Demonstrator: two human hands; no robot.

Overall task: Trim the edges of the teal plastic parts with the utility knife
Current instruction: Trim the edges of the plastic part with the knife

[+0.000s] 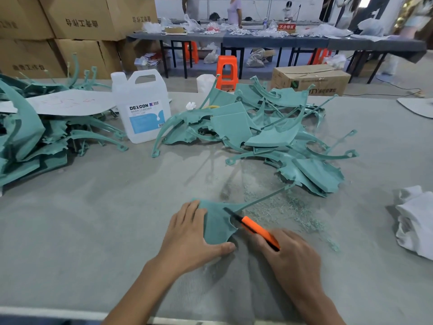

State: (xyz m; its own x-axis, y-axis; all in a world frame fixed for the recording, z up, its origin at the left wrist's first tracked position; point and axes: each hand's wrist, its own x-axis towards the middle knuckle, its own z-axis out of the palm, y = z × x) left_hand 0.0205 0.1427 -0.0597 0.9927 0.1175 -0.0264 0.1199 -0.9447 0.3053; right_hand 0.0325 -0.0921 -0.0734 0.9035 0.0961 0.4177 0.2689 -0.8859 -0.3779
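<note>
A teal plastic part (pixel 216 222) lies flat on the grey table (pixel 93 231) in front of me, with a thin arm running off to the upper right. My left hand (pixel 189 235) rests on its left side, fingers spread over it and thumb along its near edge. My right hand (pixel 290 256) grips an orange and black utility knife (pixel 254 228). The knife's black tip lies against the part's ragged right edge. A heap of teal parts (pixel 269 134) sits beyond, and another heap (pixel 35 137) lies at the far left.
Teal shavings (pixel 281 207) litter the table right of the part. A white DEXCON jug (pixel 143 106) stands behind, a grey sheet (pixel 68 104) lies over the left heap, and a white cloth (pixel 414 221) sits at the right edge. Cardboard boxes, orange stools and people stand beyond.
</note>
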